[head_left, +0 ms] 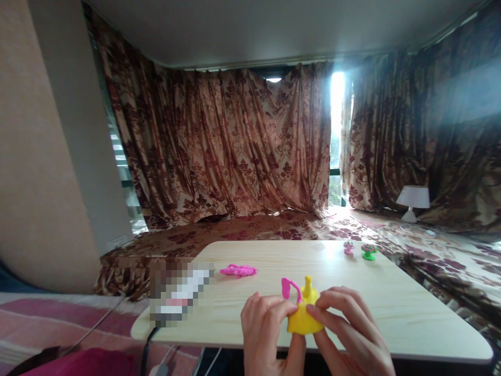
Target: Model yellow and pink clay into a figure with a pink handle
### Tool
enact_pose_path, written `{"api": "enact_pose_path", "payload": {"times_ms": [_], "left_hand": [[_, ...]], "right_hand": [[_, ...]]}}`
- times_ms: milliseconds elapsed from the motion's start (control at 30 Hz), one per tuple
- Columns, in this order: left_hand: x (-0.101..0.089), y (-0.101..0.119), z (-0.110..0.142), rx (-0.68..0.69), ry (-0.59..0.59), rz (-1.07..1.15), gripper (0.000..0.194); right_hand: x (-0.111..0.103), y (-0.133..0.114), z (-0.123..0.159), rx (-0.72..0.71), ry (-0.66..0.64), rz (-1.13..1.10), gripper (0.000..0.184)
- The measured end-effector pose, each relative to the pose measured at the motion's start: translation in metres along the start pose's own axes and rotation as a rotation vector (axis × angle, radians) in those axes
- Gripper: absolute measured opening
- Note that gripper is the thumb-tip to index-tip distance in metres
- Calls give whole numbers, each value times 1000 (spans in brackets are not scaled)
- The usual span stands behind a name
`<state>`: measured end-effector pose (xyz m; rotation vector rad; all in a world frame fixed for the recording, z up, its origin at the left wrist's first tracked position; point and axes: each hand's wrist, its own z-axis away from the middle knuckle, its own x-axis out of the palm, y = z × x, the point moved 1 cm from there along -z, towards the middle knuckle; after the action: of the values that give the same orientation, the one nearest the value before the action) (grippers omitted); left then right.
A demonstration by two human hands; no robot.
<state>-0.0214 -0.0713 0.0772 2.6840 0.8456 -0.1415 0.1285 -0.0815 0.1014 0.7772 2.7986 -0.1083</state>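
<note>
Just above the table's near edge, my left hand (268,329) and my right hand (350,326) pinch a yellow clay figure (305,319) from both sides. It flares wide at the bottom like a skirt and narrows to a thin knob on top. A thin pink clay strip (287,288) with a flat, broad end curves up from its left side, close to my left fingertips. Thumbs sit below and fingers above on the yellow clay. My fingers hide parts of both its sides.
On the pale wooden table (422,324) lies a bright pink clay piece (238,270). Two small dotted models, one pink (348,248) and one green (369,252), stand at the back right. A blurred-out object (182,295) with a black cable occupies the left end. A lamp (413,198) stands beyond.
</note>
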Motion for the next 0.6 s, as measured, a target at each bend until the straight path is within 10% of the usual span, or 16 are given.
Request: {"api": "enact_pose_path", "payload": {"times_ms": [600], "left_hand": [[-2,1,-4,76,35,-86,30]], "right_hand": [[0,-2,0,9,17,33,31]]}}
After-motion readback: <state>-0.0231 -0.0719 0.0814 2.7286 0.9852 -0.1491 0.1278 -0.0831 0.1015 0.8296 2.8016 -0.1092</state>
